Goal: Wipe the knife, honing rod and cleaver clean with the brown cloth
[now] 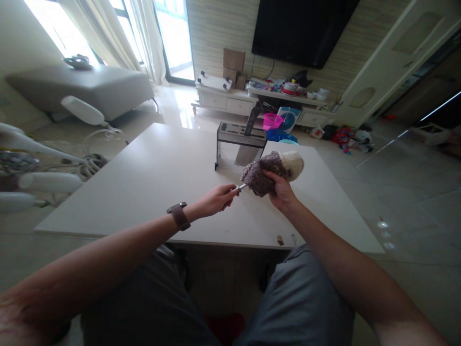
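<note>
two hands meeting over the far middle of the white table [151, 192], seen from the head camera. left hand [218, 199] pinching a small metal tool [241, 187], fingers closed tight around its near end, only the shiny tip showing; exact kind of tool too small to tell. right hand [281, 190] cupping a fuzzy grey-brown cloth [264, 177] from below, fingers curled shut around it, a cream-coloured end [294, 164] poking out past the thumb side.

probably wiping the metal tip with the cloth: doing it well likely meaning keeping the pinch firm near the end, drawing the metal straight through the folds, holding the cloth bunched and not letting it slip.

looking soft and thick-piled, crumpled into a lump, raised just above the tabletop, not resting on it.

sitting just behind the hands, a dark metal rack [239, 139] with a black handle standing in it.
</note>
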The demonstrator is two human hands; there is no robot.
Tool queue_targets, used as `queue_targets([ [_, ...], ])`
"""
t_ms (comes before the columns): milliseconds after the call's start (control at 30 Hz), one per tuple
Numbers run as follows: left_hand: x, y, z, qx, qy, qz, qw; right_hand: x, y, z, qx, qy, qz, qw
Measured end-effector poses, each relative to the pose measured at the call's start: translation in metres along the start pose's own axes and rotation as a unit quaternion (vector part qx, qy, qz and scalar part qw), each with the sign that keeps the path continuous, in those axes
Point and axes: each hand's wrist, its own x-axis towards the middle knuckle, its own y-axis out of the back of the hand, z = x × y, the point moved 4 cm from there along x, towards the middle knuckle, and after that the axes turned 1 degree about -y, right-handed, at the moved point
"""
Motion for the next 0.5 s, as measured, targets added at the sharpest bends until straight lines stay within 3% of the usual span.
queue_targets([
  [300, 0.001, 0.0, -0.003, -0.02, -0.002, -0.013, 1.0, -0.02, -0.014, 0.03, -0.01, -0.015, 0.005, 1.0],
  [500, 0.001, 0.0, 0.0, -0.022, -0.007, -0.027, 0.999, -0.019, -0.013, 0.026, -0.005, 0.005, 0.016, 1.0],
])
